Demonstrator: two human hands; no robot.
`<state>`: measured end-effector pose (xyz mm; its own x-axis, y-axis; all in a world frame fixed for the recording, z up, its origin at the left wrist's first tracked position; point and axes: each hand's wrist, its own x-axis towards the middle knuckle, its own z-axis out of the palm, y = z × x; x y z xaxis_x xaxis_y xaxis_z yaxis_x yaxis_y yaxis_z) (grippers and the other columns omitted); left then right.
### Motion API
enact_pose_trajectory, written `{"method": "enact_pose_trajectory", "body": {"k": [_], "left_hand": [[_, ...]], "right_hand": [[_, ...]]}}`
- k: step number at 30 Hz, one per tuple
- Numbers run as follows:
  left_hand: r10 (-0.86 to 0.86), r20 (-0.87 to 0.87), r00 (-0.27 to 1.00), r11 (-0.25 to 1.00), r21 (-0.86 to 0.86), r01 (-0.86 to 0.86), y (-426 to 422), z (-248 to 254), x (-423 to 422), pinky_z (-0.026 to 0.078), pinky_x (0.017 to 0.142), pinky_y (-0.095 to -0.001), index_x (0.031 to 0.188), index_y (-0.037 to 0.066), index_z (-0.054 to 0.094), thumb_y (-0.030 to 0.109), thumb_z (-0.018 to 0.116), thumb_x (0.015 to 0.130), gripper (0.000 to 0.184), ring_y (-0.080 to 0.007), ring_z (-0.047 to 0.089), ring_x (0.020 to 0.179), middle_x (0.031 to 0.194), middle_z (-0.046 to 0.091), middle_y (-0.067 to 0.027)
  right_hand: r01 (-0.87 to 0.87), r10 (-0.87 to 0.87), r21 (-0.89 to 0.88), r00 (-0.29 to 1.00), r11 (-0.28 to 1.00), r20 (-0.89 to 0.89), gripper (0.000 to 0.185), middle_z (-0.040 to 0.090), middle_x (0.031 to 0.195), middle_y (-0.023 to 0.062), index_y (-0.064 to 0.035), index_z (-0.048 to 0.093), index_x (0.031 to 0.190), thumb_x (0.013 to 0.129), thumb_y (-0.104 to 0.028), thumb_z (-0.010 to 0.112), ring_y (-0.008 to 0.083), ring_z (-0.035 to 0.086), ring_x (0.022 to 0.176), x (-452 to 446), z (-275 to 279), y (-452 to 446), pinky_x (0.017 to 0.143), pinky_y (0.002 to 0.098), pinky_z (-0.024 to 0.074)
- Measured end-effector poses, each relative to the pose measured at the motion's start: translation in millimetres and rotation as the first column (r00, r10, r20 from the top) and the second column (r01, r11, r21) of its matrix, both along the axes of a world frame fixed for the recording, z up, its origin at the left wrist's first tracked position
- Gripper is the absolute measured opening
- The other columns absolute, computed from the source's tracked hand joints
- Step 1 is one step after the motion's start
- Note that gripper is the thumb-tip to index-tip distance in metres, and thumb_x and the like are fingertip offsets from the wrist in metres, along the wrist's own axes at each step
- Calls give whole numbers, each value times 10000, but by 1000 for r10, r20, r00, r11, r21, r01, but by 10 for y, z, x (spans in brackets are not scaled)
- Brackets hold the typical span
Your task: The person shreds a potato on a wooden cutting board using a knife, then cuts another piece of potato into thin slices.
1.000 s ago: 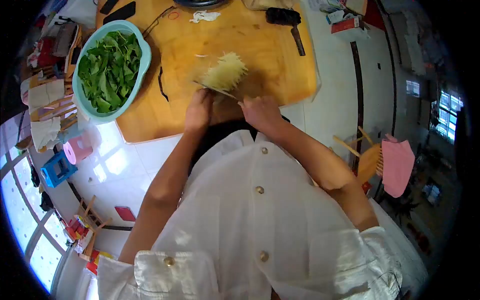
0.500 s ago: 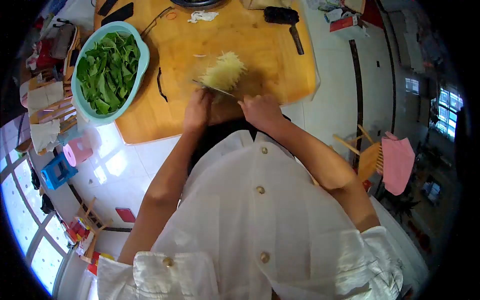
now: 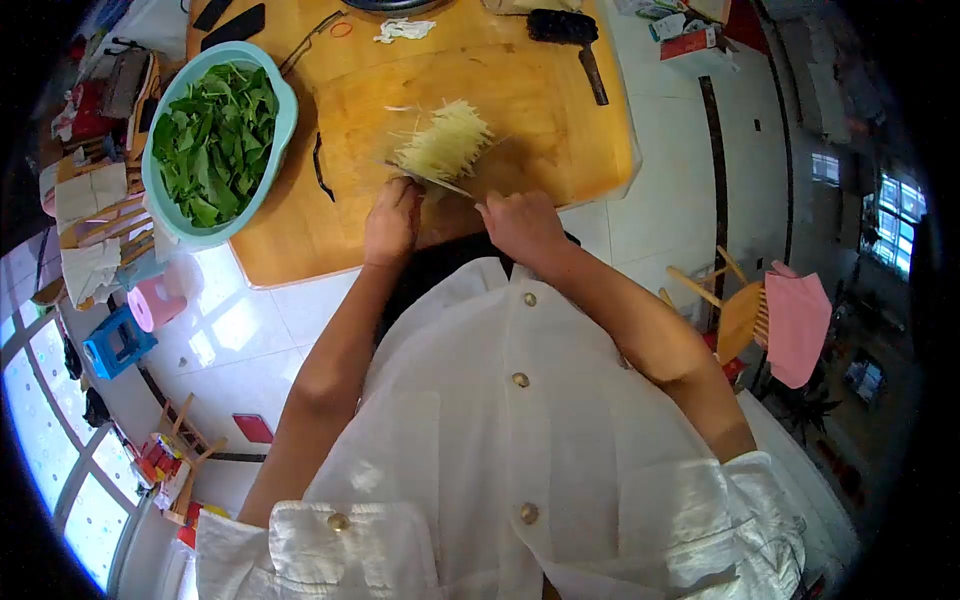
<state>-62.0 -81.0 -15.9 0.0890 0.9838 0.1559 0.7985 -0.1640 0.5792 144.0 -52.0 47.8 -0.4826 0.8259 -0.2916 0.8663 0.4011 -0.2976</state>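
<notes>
My right hand (image 3: 524, 226) is wrapped round the handle of a kitchen knife (image 3: 446, 184), its thin blade running left across the front of the table. By the blade's left end, my left hand (image 3: 391, 222) has its fingers bent and pressed together. Whatever lies under those fingers is hidden from me. Just beyond the blade, a heap of pale yellow vegetable shreds (image 3: 448, 140), perhaps potato, is piled up close against it. A few loose shreds lie at the heap's far left side.
A light-blue basin (image 3: 289, 112) of green leaves stands at the table's left edge. A dark strip (image 3: 320, 168) lies beside it. Farther back are a crumpled white tissue (image 3: 404, 31) and a black brush (image 3: 562, 29). The wooden table (image 3: 300, 245) ends just before my body.
Both hands and the knife stay in nearly the same place, with the left hand shifted very slightly. The shreds look sharper and a little more spread.
</notes>
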Motion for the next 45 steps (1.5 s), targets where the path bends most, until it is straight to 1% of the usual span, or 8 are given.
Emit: {"method": "enact_pose_trajectory", "body": {"k": [10,12,15,22,24,33,42,45], "left_hand": [[-6,-66,998,997,-83,1,42,-28,0,496,761,-405,967,53,612,58,568,830,144,-323,567,936,996,583,-123],[75,89,993,986,-155,-61,-3,25,30,496,759,-409,964,53,613,55,568,828,144,-325,569,932,998,583,-126],[17,9,1000,999,-32,-17,-17,-24,22,498,752,-408,947,55,613,60,571,828,126,-321,575,915,994,583,-124],[16,-29,999,998,-66,-17,-52,-62,13,504,738,-402,949,63,619,63,580,829,126,-313,583,907,995,586,-104],[12,-37,999,999,32,-11,-3,-56,3,508,723,-400,950,70,623,77,588,830,125,-310,589,902,1001,589,-95],[56,-59,997,998,-18,-57,-23,-70,23,510,709,-408,946,58,620,85,587,838,116,-312,594,884,978,594,-102],[6,33,999,999,51,-8,3,-74,-3,507,705,-391,893,52,624,59,606,797,99,-296,589,893,954,590,-102],[-17,-44,999,996,82,21,-2,-18,-26,504,717,-387,895,56,628,42,603,782,117,-291,590,893,945,594,-99]], "right_hand": [[4,0,69,998,998,-70,283,622,607,157,-61,579,736,907,-284,544,343,621,580,-19,-8,2,547,456,467],[21,-15,74,997,997,-81,282,620,605,159,-60,578,737,908,-282,544,345,620,580,-15,36,-44,554,456,470],[-22,25,33,995,999,-95,290,621,608,163,-60,578,730,910,-284,537,352,621,584,-29,150,-53,573,458,481],[0,2,41,998,999,-68,294,623,611,163,-66,582,722,909,-289,537,348,620,578,1,-18,-54,583,464,481],[16,-12,67,998,998,-62,295,623,610,162,-68,583,719,909,-289,538,345,621,577,-20,-13,-15,584,465,480],[41,-41,7,998,999,-57,302,628,618,159,-64,595,732,913,-298,533,357,625,594,-27,73,-18,601,471,476],[33,-33,-48,999,998,5,309,664,700,168,-47,650,781,903,-303,530,338,660,647,16,20,29,616,465,511],[33,-31,29,996,999,-80,317,613,601,173,-66,610,683,895,-298,562,351,608,549,15,-85,-21,540,454,475]]}}
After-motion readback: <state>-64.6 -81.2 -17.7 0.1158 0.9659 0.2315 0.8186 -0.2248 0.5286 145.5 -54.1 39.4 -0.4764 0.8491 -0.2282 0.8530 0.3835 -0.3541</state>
